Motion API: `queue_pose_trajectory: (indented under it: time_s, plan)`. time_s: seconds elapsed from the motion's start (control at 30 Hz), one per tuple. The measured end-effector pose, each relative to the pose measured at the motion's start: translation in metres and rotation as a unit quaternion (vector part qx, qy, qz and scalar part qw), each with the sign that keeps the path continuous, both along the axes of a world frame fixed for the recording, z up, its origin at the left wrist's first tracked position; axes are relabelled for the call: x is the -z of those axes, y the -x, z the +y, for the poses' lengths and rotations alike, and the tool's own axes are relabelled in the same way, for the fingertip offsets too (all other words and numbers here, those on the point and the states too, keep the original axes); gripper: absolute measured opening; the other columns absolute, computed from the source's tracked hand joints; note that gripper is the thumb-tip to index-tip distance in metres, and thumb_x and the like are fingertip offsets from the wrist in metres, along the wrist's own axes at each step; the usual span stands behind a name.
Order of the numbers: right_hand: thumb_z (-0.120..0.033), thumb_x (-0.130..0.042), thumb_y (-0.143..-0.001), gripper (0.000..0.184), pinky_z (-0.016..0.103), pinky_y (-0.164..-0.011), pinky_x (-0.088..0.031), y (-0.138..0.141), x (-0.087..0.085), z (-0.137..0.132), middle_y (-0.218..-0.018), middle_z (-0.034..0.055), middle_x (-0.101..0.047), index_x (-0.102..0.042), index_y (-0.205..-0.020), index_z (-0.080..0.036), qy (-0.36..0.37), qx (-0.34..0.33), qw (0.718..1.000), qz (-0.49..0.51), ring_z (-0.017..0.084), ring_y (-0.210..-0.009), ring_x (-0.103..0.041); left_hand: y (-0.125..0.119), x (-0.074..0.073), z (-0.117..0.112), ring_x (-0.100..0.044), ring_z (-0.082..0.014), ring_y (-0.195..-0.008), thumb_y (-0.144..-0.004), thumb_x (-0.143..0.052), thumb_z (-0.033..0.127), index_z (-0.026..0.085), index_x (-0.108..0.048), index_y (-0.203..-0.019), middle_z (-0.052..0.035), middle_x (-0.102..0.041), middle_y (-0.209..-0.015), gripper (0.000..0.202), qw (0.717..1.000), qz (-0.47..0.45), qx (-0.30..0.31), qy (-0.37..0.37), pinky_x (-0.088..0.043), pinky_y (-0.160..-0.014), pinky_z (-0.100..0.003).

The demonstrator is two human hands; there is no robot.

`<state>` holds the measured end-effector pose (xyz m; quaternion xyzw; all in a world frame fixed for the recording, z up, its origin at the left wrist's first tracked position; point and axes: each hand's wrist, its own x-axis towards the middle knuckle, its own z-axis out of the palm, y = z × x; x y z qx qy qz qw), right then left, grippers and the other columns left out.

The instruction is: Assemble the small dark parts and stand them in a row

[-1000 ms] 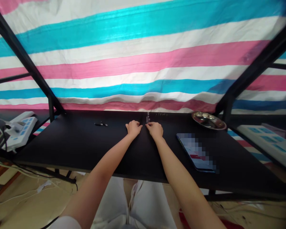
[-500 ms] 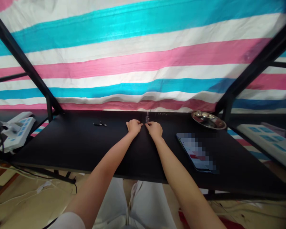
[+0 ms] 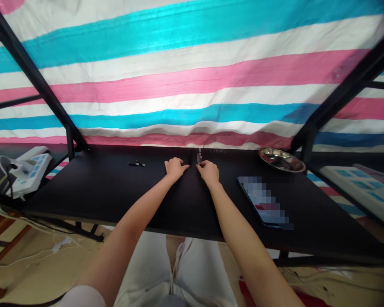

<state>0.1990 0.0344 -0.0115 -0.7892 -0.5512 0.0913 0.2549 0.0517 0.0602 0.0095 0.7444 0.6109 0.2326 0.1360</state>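
My left hand (image 3: 176, 169) rests on the black tabletop (image 3: 121, 194) with its fingers slightly apart, and nothing shows in it. A short gap to its right separates it from my right hand (image 3: 209, 172). The thumb and forefinger of that hand are closed together at the near end of a short line of small clear pieces (image 3: 199, 155); what lies between the fingertips is too small to make out. Behind the right hand is a row of tiny clear bits (image 3: 218, 151). Two small dark sticklike items (image 3: 136, 163) lie left of my left hand.
A phone (image 3: 262, 202) with a blurred screen lies to the right, below a shiny metal dish (image 3: 281, 160). White power strips stand at the left (image 3: 30, 175) and far right (image 3: 358, 185). Black frame bars and a striped sheet (image 3: 185, 94) enclose the table's back.
My left hand has drawn away to the left, widening the gap between the hands. My right hand stays beside the clear pieces. The view has shifted slightly.
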Motion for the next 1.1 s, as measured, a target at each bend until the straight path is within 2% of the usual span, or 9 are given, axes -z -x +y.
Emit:
queue_pose_trajectory:
  time_s: [0.13,0.2,0.23,0.33,0.43,0.53,0.7,0.93,1.1]
  plan:
    - [-0.036,-0.055,-0.077,0.023,0.028,-0.065,-0.040,0.006,-0.009,-0.012,-0.082,0.0080,-0.064,-0.058,-0.090,-0.018,0.018,0.004,1.000,-0.023,0.021,-0.077,-0.061,0.054,-0.020,0.006,-0.053,-0.0256,-0.093,-0.080,-0.053,0.029,0.020,-0.066,-0.084,-0.0100,-0.063,-0.094,0.016,0.993,0.045,0.043,-0.096,-0.030,-0.087,-0.042]
    - [-0.036,-0.053,-0.078,0.019,0.027,-0.061,-0.038,0.012,-0.014,-0.019,-0.080,0.0069,-0.064,-0.056,-0.086,-0.019,0.012,-0.004,1.000,-0.027,0.020,-0.073,-0.060,0.089,-0.034,0.016,-0.050,-0.0259,-0.100,-0.077,-0.057,0.023,0.020,-0.065,-0.085,-0.0093,-0.062,-0.096,0.012,0.992,0.054,0.051,-0.106,-0.028,-0.090,-0.042]
    - [-0.036,-0.052,-0.078,0.018,0.026,-0.060,-0.037,0.015,-0.017,-0.022,-0.078,0.0064,-0.063,-0.055,-0.084,-0.020,0.006,-0.010,1.000,-0.027,0.020,-0.072,-0.060,0.107,-0.041,0.021,-0.048,-0.0259,-0.102,-0.074,-0.060,0.020,0.020,-0.065,-0.084,-0.0090,-0.062,-0.096,0.011,0.993,0.058,0.040,-0.091,-0.026,-0.092,-0.042]
    - [-0.037,-0.050,-0.079,0.017,0.025,-0.057,-0.034,0.026,-0.020,-0.027,-0.074,0.0048,-0.062,-0.054,-0.079,-0.021,-0.011,-0.038,0.999,-0.030,0.018,-0.067,-0.058,0.152,-0.058,0.034,-0.046,-0.0249,-0.101,-0.061,-0.072,0.012,0.016,-0.063,-0.078,-0.0060,-0.063,-0.081,0.019,0.996,0.082,-0.015,0.036,-0.022,-0.096,-0.045]
    - [-0.038,-0.049,-0.080,0.017,0.025,-0.056,-0.032,0.032,-0.019,-0.028,-0.070,0.0032,-0.061,-0.054,-0.076,-0.022,-0.030,-0.065,0.997,-0.034,0.016,-0.064,-0.055,0.175,-0.066,0.036,-0.047,-0.0246,-0.099,-0.048,-0.080,0.013,0.014,-0.062,-0.072,-0.0031,-0.061,-0.071,0.030,0.993,0.090,-0.016,0.068,-0.022,-0.096,-0.046]
    - [-0.038,-0.048,-0.080,0.018,0.024,-0.055,-0.029,0.032,-0.017,-0.028,-0.068,0.0021,-0.060,-0.054,-0.075,-0.022,-0.051,-0.075,0.995,-0.034,0.016,-0.062,-0.054,0.181,-0.063,0.032,-0.049,-0.0258,-0.097,-0.045,-0.082,0.027,0.015,-0.061,-0.071,-0.0028,-0.061,-0.067,0.036,0.992,0.098,-0.020,0.080,-0.024,-0.095,-0.045]
    - [-0.037,-0.048,-0.080,0.018,0.024,-0.054,-0.027,0.030,-0.015,-0.028,-0.066,0.0016,-0.060,-0.054,-0.074,-0.022,-0.061,-0.073,0.995,-0.026,0.015,-0.060,-0.052,0.175,-0.048,0.030,-0.051,-0.0334,-0.099,-0.042,-0.079,0.044,0.019,-0.060,-0.079,-0.0077,-0.064,-0.075,0.048,0.988,0.136,-0.045,0.061,-0.025,-0.093,-0.047]
    - [-0.037,-0.048,-0.079,0.018,0.024,-0.054,-0.028,0.030,-0.014,-0.027,-0.065,0.0007,-0.058,-0.052,-0.071,-0.022,-0.082,-0.077,0.994,-0.017,0.014,-0.059,-0.051,0.168,-0.038,0.034,-0.055,-0.0342,-0.095,-0.055,-0.072,0.038,0.019,-0.058,-0.091,-0.0110,-0.064,-0.086,0.043,0.988,0.143,-0.052,0.031,-0.026,-0.090,-0.048]
    - [-0.039,-0.048,-0.079,0.021,0.023,-0.056,-0.032,0.035,-0.014,-0.029,-0.060,-0.0003,-0.055,-0.052,-0.070,-0.021,-0.120,-0.131,0.983,0.042,0.012,-0.057,-0.048,0.134,-0.042,0.015,-0.052,-0.0294,-0.102,-0.062,-0.068,0.038,0.022,-0.054,-0.105,-0.0102,-0.060,-0.107,0.048,0.996,0.068,0.023,-0.059,-0.027,-0.089,-0.041]
